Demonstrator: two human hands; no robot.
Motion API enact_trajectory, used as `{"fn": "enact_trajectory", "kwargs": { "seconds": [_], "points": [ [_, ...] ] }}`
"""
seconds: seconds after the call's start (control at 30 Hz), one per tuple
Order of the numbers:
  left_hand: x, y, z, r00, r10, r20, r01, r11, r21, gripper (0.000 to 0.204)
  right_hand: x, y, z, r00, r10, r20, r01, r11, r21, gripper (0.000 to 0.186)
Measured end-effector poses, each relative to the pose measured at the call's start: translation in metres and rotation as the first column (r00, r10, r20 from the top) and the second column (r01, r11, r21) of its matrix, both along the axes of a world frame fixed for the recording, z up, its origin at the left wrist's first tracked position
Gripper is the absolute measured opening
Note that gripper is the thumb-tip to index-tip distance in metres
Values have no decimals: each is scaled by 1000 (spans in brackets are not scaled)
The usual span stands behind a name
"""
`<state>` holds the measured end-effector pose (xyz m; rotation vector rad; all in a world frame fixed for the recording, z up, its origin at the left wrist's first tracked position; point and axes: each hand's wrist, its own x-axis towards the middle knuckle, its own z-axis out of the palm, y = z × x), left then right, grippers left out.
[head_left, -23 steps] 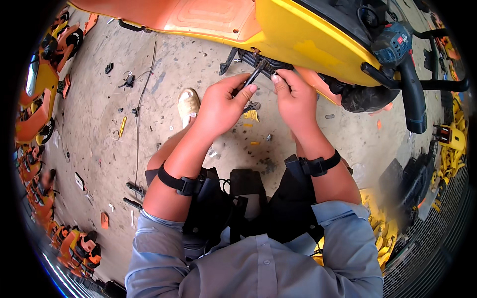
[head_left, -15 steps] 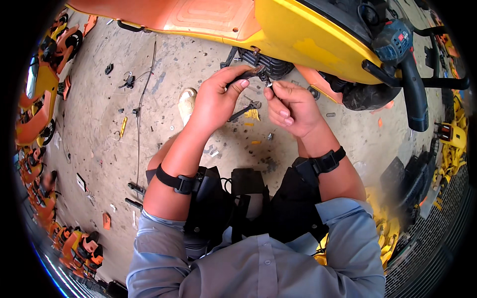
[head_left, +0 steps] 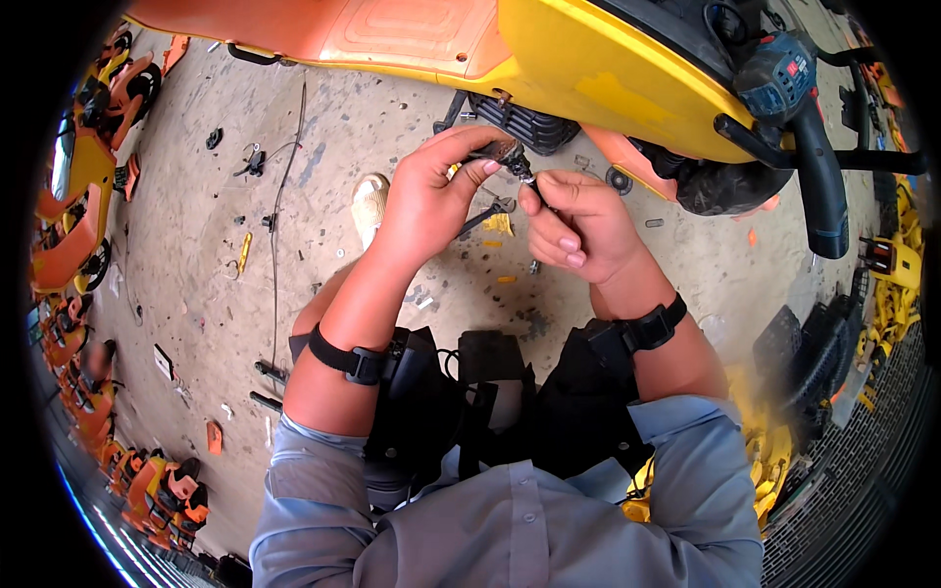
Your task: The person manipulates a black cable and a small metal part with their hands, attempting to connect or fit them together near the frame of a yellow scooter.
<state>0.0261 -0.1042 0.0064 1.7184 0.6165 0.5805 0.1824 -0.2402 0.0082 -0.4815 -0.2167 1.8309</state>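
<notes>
In front of the yellow-and-orange scooter body [head_left: 608, 73], my left hand [head_left: 431, 191] is closed round a small dark, partly rusty metal part [head_left: 514, 159], its thumb and forefinger gripping one end. My right hand [head_left: 586, 220] pinches a thin dark piece at the part's right end. A bit of bright metal shows where the two meet; the fingers hide most of that piece, so its kind is unclear. Below my hands, an adjustable wrench [head_left: 486, 215] lies on the concrete floor [head_left: 343, 127] beside a yellow scrap [head_left: 498, 224].
A blue-and-black cordless drill [head_left: 779, 83] rests on the scooter's rear right, by a black rack bar [head_left: 863, 163]. Along the left floor run a long dark cable [head_left: 284, 181] and scattered small parts. Orange scooters [head_left: 88, 196] line the left; yellow panels [head_left: 897, 274] pile up at right.
The dark part has tilted and sunk slightly, showing more of its rusty face. My right hand has shifted a little downward with the piece it pinches; my left hand is nearly still.
</notes>
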Motion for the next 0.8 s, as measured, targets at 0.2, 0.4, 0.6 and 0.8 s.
{"fn": "enact_trajectory", "kwargs": {
  "seconds": [0.2,0.4,0.6,0.8],
  "points": [
    [-1,-1,1,983,21,-184,-26,999,-24,30,-10,14,-1,337,-217,916,428,902,56,24],
    [2,-9,6,958,4,-286,-29,996,-84,34,-4,12,-12,5,-223,975,416,887,201,24],
    [-4,-1,-12,997,25,-71,-22,999,38,26,11,4,-3,967,34,251,-11,996,-94,29],
    [-3,-7,-1,957,-75,-280,0,966,-258,30,-9,13,-31,-217,-252,943,397,860,321,23]
  ]
}}
